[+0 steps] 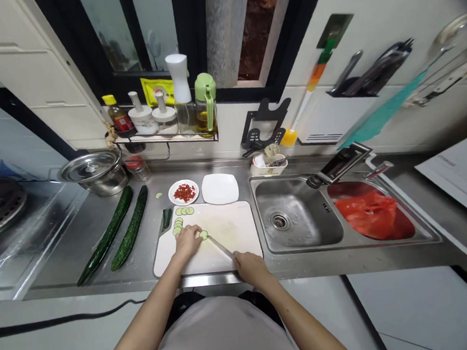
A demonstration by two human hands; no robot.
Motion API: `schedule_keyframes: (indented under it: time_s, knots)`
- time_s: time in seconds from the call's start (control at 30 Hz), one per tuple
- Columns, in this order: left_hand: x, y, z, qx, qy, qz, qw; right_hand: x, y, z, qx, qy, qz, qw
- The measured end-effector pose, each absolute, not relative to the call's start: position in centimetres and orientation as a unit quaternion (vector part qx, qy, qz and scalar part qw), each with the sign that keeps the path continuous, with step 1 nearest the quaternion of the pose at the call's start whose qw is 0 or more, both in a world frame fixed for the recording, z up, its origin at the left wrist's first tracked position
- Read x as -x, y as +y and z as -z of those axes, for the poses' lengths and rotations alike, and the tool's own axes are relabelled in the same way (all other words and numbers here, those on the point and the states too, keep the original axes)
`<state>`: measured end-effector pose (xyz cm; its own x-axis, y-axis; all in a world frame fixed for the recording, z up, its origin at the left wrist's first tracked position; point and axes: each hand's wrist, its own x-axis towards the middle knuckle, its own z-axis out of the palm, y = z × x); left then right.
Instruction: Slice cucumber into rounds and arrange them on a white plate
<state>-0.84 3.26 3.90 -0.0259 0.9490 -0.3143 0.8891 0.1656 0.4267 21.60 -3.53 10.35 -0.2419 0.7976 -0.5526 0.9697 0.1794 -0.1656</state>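
My right hand (pixel 250 266) is wrapped round the handle of a kitchen knife (pixel 221 247) at the front right of the white cutting board (pixel 239 234). The blade slants up to the left, its tip beside a pale green cucumber piece (pixel 204 235). My left hand (pixel 188 241) has its fingers curled over the board and its fingertips against that piece. Behind and left of my left hand, several cucumber slices (pixel 178 223) overlap in a row. More round slices (pixel 185 211) line the board's back edge. Dark green cucumber ends (pixel 166 218) lie at its back left corner.
Two whole cucumbers (pixel 129 227) lie left of the board. Behind it are a plate of chopped red pieces (pixel 184 192) and a white square plate (pixel 220 188). A steel pot (pixel 96 173) stands back left. The sink (pixel 298 213) is right; a red bag (pixel 368 215) fills its smaller basin.
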Motion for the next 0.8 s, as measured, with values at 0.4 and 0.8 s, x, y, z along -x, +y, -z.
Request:
schedule_keyframes:
  time_s: [0.4, 0.8]
  knots:
    - [0.6, 3.2, -4.6, -0.644, 0.712, -0.052, 0.275, -21.9, -2.3, -10.4, -0.566, 0.772, 0.223, 0.185]
    - [0.7, 3.2, -4.6, -0.639, 0.714, -0.063, 0.28, -20.6, -0.9, -11.0, -0.54, 0.789, 0.214, 0.202]
